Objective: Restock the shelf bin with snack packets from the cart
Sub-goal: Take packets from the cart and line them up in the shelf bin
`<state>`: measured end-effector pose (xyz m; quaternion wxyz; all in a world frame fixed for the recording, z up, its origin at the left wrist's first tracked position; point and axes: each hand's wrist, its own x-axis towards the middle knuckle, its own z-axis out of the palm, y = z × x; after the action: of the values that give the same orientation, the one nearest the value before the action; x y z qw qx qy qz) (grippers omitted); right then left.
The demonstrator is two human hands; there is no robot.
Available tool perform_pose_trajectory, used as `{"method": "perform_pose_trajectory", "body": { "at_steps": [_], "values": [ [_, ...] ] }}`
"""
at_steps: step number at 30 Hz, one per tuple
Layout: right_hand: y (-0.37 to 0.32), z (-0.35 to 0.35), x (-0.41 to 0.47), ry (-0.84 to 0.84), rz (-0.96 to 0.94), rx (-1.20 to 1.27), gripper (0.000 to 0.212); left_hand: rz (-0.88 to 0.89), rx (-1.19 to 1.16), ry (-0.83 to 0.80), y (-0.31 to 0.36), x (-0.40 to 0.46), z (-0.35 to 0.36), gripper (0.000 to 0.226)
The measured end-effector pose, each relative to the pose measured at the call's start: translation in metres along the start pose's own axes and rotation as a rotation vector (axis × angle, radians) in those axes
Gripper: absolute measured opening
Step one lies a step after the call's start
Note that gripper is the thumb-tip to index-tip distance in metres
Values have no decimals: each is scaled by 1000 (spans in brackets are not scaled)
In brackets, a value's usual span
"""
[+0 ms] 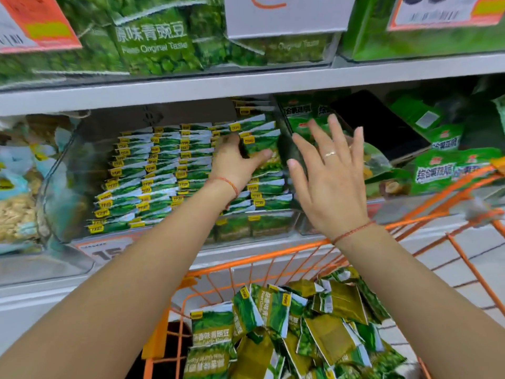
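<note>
Step in hand: the person was seating a small stack of packets [261,149] into the right-hand row of the bin [54,187], which I took for the placing part of a restock round.
Left hand: the left hand [235,162] reached into the bin, thumb and fingers curled round that stack, gripping it at the row's far end.
Right hand: the right hand [328,170] hovered just beside the bin's right wall, fingers straight and spread, holding nothing; a ring showed on one finger.
Bin: a clear plastic bin on the lower shelf [246,258], already packed with several neat rows of packets standing on edge, nearly full to my eye.
Packets: small flat sachets, green with white tops and yellow corner tags; they looked light, crinkly and apt to slide or tip if not pressed together.
Cart: the orange wire cart [273,255] stood right under the arms, with a loose jumbled heap [287,332] of the same packets in it, some face up and some showing olive backs.
Next move: it seemed to call for letting go of the stack, squaring the row with the free hand, then dropping down to the cart to gather and align another handful.
Risk: the last gap looked tight, so a forced stack could buckle its neighbours.
</note>
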<state>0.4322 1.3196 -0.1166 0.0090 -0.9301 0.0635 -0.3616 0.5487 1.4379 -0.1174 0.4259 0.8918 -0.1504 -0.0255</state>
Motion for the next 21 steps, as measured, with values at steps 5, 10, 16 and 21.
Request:
{"method": "perform_pose_trajectory", "body": {
  "at_steps": [5, 10, 16, 21],
  "values": [
    [0, 2, -1, 42, 4, 13, 41, -81, -38, -9, -1, -1, 2, 99],
    [-1, 2, 0, 32, 12, 9, 42, -28, -72, -126, -3, 1, 4, 85],
    [-1, 3, 0, 43, 12, 15, 40, -7, 2, -176, -7, 5, -1, 87],
    [-2, 3, 0, 46, 12, 19, 40, 53, 178, -122, -15, 4, 2, 84]
  ]
}}
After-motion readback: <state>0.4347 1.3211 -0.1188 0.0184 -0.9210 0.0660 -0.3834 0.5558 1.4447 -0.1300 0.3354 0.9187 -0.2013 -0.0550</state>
